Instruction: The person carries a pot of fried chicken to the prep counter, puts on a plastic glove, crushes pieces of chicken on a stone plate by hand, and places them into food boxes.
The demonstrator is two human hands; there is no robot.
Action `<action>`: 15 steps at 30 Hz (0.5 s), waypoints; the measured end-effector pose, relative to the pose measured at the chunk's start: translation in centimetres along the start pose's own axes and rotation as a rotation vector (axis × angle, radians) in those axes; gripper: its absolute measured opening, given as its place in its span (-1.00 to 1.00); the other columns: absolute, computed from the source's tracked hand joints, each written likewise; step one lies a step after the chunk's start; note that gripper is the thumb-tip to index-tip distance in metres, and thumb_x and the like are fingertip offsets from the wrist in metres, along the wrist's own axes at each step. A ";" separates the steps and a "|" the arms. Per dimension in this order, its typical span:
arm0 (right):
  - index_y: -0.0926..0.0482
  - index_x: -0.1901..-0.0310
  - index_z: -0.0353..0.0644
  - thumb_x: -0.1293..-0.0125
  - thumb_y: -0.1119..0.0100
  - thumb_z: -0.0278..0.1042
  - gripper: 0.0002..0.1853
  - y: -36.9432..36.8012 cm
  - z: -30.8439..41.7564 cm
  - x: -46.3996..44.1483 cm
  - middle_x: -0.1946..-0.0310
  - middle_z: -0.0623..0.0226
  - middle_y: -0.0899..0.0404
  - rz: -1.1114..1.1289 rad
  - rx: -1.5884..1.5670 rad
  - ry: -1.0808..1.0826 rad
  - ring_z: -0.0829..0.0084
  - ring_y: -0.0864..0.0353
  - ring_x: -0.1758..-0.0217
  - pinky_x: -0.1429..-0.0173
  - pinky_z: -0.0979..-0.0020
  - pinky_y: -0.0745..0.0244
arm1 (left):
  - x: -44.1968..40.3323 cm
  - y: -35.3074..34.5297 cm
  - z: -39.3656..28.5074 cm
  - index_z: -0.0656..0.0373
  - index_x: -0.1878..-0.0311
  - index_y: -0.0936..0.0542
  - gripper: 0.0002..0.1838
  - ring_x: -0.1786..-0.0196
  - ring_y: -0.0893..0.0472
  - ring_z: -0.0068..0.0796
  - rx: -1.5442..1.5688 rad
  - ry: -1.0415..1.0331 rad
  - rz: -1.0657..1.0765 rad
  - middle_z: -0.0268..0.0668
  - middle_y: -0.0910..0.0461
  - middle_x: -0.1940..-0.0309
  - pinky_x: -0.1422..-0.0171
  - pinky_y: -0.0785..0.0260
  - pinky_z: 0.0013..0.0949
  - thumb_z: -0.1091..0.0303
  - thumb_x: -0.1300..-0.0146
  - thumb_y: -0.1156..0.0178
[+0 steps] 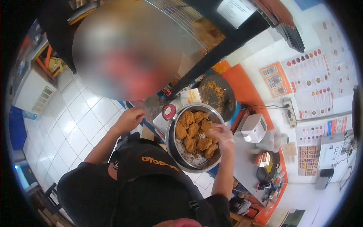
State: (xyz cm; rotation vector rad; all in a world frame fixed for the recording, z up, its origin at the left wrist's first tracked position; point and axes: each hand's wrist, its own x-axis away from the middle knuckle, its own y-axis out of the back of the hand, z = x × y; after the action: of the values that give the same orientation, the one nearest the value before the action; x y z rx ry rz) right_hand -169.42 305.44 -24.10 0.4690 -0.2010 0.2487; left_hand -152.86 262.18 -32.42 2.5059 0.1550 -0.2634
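A large metal bowl (pixel 171 149) stands in front of me, holding several pieces of fried chicken (pixel 193 130) over a bottom with a pale, perforated look. My right hand (pixel 223 135), in a clear plastic glove, reaches over the bowl's right side. Its fingers close on a browned chicken piece (pixel 206 128) near the rim. To the left of the bowl, my left hand (pixel 133 120) is raised with its fingers curled together; whatever may be in them is hidden. A red round knob or lid (pixel 168 111) sits against the bowl's upper left.
Behind the bowl lies a dark pan (pixel 217 96) with orange crumbs, beside a small printed box (pixel 191 97). A white dispenser (pixel 254 127) and a metal counter (pixel 247 172) with utensils are on the right. A blurred area covers the upper left, above white floor tiles (pixel 75 117).
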 end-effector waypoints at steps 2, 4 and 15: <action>-0.59 -0.01 -0.32 -0.05 -0.46 -0.53 -0.56 0.9 -0.1 -1.6 0.15 0.25 -0.65 -0.109 -0.209 0.037 0.43 -0.62 0.12 -0.01 0.43 -0.51 | 0.0 0.2 -0.7 0.24 0.18 -0.56 -0.88 0.21 -0.60 0.00 0.037 0.061 0.004 -0.07 -0.58 0.30 0.15 -0.45 -0.15 0.49 -0.21 -0.17; -0.59 -0.01 -0.31 -0.08 -0.45 -0.55 -0.59 0.6 3.8 -3.6 0.13 0.24 -0.64 -0.275 -0.156 0.082 0.41 -0.62 0.11 -0.02 0.44 -0.50 | 0.1 -0.1 -0.8 0.23 0.18 -0.56 -0.88 0.21 -0.60 0.00 0.043 0.060 0.002 -0.06 -0.58 0.30 0.15 -0.46 -0.14 0.49 -0.20 -0.17; -0.60 -0.04 -0.35 -0.24 -0.33 -0.38 -0.64 -1.9 3.1 -6.9 0.01 0.23 -0.66 -0.336 -0.040 0.027 0.42 -0.59 -0.05 -0.20 0.43 -0.41 | 0.0 -0.2 -1.8 0.22 0.17 -0.58 -0.86 0.19 -0.63 -0.02 -0.001 0.059 0.034 -0.09 -0.61 0.28 0.13 -0.48 -0.15 0.52 -0.19 -0.18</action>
State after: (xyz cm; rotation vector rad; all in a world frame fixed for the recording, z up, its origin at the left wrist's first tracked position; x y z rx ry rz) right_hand -175.80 301.03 -23.95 0.4516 -0.0980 -0.0778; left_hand -152.62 263.42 -31.07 2.5140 0.1358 -0.1753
